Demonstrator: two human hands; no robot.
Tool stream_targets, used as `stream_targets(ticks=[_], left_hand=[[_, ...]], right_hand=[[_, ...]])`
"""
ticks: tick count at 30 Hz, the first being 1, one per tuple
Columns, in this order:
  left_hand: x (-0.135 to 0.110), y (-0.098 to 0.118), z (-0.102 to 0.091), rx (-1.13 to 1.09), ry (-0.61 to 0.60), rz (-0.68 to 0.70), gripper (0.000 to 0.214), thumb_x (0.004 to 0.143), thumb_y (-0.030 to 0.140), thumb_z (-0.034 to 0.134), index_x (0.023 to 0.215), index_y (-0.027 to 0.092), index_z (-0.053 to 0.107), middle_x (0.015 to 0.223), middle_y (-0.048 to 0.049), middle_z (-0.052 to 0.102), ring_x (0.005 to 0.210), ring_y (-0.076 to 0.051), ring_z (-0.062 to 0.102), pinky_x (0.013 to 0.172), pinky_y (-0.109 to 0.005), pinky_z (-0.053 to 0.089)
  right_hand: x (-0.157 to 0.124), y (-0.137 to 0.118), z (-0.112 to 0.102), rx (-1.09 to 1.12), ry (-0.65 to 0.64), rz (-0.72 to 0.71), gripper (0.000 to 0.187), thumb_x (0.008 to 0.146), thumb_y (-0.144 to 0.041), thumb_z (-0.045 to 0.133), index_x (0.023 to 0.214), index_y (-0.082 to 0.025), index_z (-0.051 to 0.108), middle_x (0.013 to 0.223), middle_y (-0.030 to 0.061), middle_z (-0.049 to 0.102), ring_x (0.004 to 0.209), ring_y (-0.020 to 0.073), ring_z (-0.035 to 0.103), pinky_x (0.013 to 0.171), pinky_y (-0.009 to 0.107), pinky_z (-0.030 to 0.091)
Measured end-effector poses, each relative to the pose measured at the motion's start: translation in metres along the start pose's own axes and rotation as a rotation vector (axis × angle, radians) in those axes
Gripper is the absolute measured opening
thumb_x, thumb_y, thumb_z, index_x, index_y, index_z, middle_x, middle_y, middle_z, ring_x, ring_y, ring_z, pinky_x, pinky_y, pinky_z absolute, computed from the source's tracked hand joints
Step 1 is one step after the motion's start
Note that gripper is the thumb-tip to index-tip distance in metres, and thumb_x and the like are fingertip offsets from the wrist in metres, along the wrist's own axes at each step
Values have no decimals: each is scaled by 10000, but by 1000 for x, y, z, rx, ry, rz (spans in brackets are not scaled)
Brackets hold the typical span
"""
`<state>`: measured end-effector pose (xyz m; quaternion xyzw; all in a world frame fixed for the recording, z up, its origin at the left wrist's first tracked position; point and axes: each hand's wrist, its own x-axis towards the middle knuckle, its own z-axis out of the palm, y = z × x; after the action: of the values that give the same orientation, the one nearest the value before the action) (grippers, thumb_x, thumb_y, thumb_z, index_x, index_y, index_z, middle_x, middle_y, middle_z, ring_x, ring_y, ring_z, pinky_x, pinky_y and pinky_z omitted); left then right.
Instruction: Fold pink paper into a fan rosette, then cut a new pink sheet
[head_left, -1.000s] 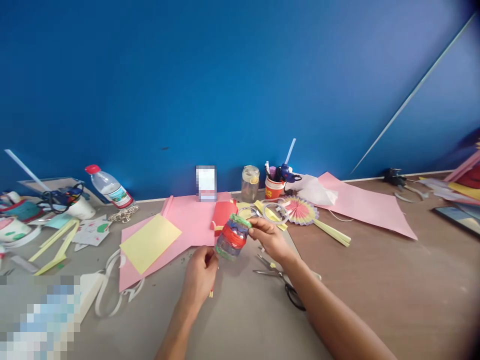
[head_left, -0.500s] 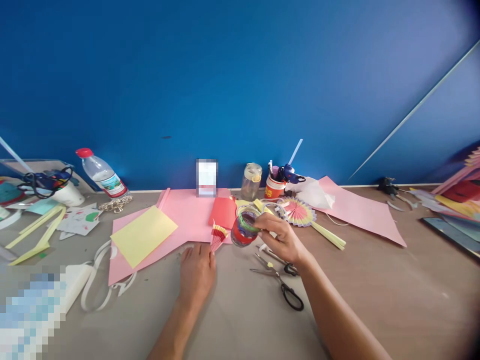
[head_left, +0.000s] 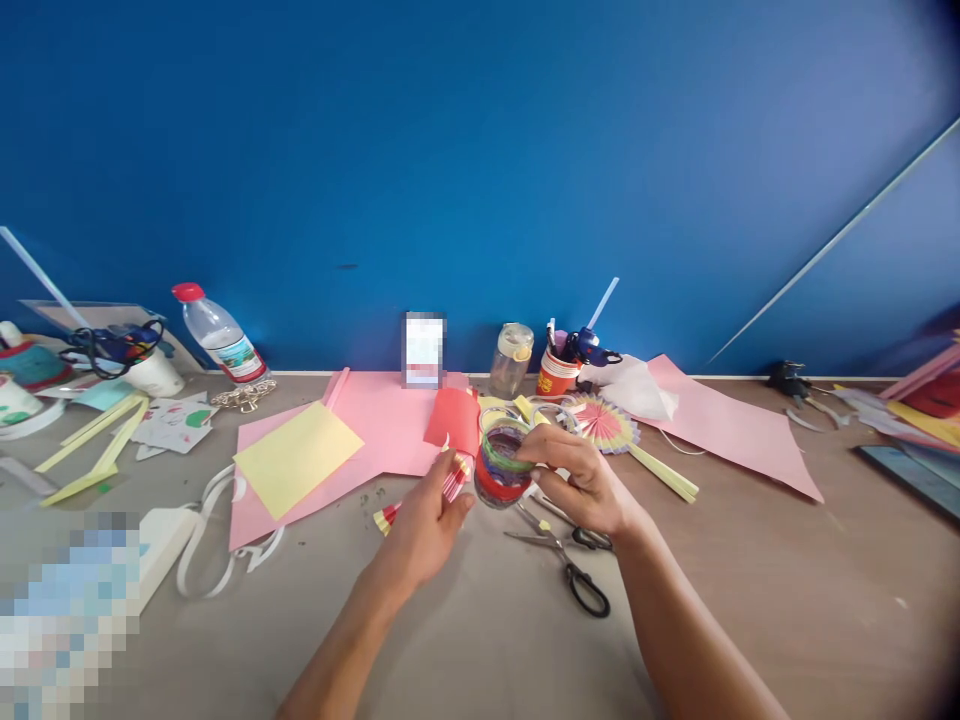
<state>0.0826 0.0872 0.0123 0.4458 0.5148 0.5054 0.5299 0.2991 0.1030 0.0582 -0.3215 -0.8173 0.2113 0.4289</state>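
Note:
My left hand point(head_left: 427, 515) is closed on a pleated paper strip point(head_left: 455, 478) in red, pink and yellow. A similar pleated end point(head_left: 385, 518) shows left of the hand; I cannot tell if it is the same piece. Close by on the right, my right hand point(head_left: 581, 475) pinches the rim of a stack of tape rolls point(head_left: 504, 468) with clear, green, purple and red bands, tilted above the table. Beneath that hand lie open scissors point(head_left: 574, 575) with black handles. Behind the left fingers is a red paper piece point(head_left: 455, 420).
Pink paper point(head_left: 375, 430) bears a yellow sheet point(head_left: 298, 458). Along the blue wall stand a phone point(head_left: 424, 350), a clear jar point(head_left: 512, 362) and a red cup of tools point(head_left: 559, 372). A paper rosette point(head_left: 604, 425) lies right, a water bottle point(head_left: 225, 340) left.
My left hand has lifted off the table and turned, bringing the pleated paper beside the tape rolls. A pleated end now shows left of it. My right hand still holds the rolls.

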Motion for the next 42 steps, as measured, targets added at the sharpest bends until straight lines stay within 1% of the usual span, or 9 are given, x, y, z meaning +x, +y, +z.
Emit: stream_targets(ticks=[3, 5, 12, 15, 20, 23, 27, 34, 42], left_hand=[[2, -1, 2, 237, -227, 19, 186, 703, 289, 668, 874, 224, 703, 606, 9, 584, 502, -132, 456, 479, -231, 323], [4, -2, -3, 211, -230, 29, 129, 742, 329, 632, 734, 209, 678, 537, 29, 489, 492, -116, 404, 469, -220, 295], [14, -2, -23, -481, -229, -52, 201, 717, 362, 711, 707, 181, 625, 735, -14, 591, 728, -140, 574, 727, -280, 477], [15, -3, -22, -638, -268, -73, 190, 730, 346, 707, 700, 185, 612, 1034, -71, 659, 1045, -238, 594, 959, -422, 441], [17, -7, -21, -781, -267, -39, 156, 755, 298, 687, 685, 205, 584, 1194, -37, 638, 1250, -252, 479, 1073, -443, 357], [19, -7, -26, -898, -187, -21, 107, 774, 240, 662, 713, 213, 578, 947, -1, 695, 1116, -207, 583, 1044, -424, 407], [22, -5, -35, -987, -195, -21, 110, 795, 136, 611, 727, 198, 551, 590, 64, 518, 658, -79, 594, 953, -331, 482], [15, -6, -28, -779, -454, -32, 113, 811, 257, 618, 744, 190, 556, 593, 54, 433, 593, -85, 490, 913, -338, 450], [6, -3, -21, -645, -547, -7, 197, 881, 306, 518, 725, 189, 543, 571, 60, 340, 541, -81, 379, 834, -318, 405]], right_hand=[[-2, 1, -3, 5, -3, 27, 237, 792, -127, 480, 938, -222, 641, 823, 58, 599, 751, 191, 561, 664, 347, 464], [-4, 5, -7, 52, -15, 78, 220, 802, -145, 485, 929, -225, 646, 827, 55, 603, 751, 192, 558, 674, 347, 459], [-15, 30, -10, 568, -41, 212, 246, 763, -451, 607, 796, -209, 636, 786, 37, 561, 701, 184, 529, 641, 330, 441], [-16, 40, -4, 691, 121, 321, 291, 704, -500, 657, 724, -215, 606, 740, 22, 545, 667, 175, 519, 632, 328, 442], [-11, 54, 2, 718, 511, 534, 223, 700, -414, 679, 733, -216, 581, 710, 2, 550, 644, 150, 500, 623, 295, 413], [-10, 62, 2, 556, 596, 600, 231, 727, -389, 656, 678, -195, 540, 636, -24, 496, 589, 119, 434, 573, 258, 352], [-12, 69, 3, 130, 601, 668, 278, 762, -386, 586, 608, -190, 464, 570, -44, 417, 553, 109, 365, 537, 251, 284], [-15, 70, 20, -764, 267, 502, 145, 799, -241, 494, 690, -181, 567, 754, 45, 576, 710, 176, 506, 668, 302, 323], [-15, 68, 18, -959, 165, 467, 154, 829, -216, 476, 750, -178, 603, 788, 63, 630, 756, 193, 545, 702, 317, 302]])
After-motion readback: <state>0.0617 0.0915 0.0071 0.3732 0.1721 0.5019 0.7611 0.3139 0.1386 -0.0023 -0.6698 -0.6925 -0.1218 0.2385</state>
